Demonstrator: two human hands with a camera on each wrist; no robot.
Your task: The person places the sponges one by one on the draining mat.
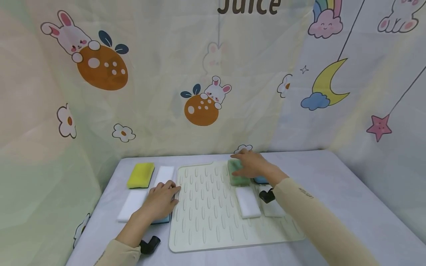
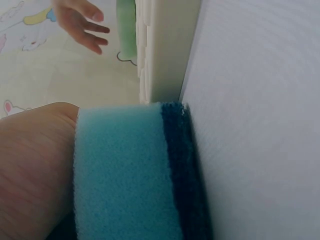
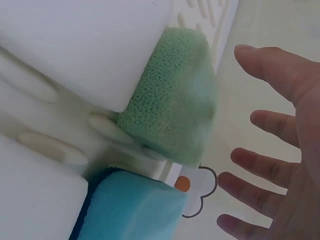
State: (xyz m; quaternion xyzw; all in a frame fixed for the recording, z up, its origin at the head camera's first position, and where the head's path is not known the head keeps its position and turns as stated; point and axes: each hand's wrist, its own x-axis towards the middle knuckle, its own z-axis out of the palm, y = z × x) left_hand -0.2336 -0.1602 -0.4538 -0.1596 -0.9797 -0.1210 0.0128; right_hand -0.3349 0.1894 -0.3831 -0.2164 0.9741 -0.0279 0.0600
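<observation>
On the mat's far right part lies a green sponge (image 3: 172, 95). Beside it my right hand (image 1: 251, 164) hovers with its fingers spread apart, and a gap shows between the fingertips and the sponge in the right wrist view. My left hand (image 1: 159, 199) is over a blue sponge (image 2: 122, 170) with a dark scouring layer against the table. Its fingertips reach the left edge of the ribbed cream mat (image 1: 206, 221); whether they touch it is unclear. Another blue sponge (image 3: 132, 207) lies near the green one, partly behind my right wrist in the head view.
Two white sponge blocks, the nearer one (image 1: 247, 202) and another (image 1: 273, 208), lie on the mat's right half. Left of the mat are a yellow sponge (image 1: 141, 175) and white blocks (image 1: 131, 205). A printed cloth (image 1: 156, 92) hangs behind the white-covered table (image 1: 346, 207).
</observation>
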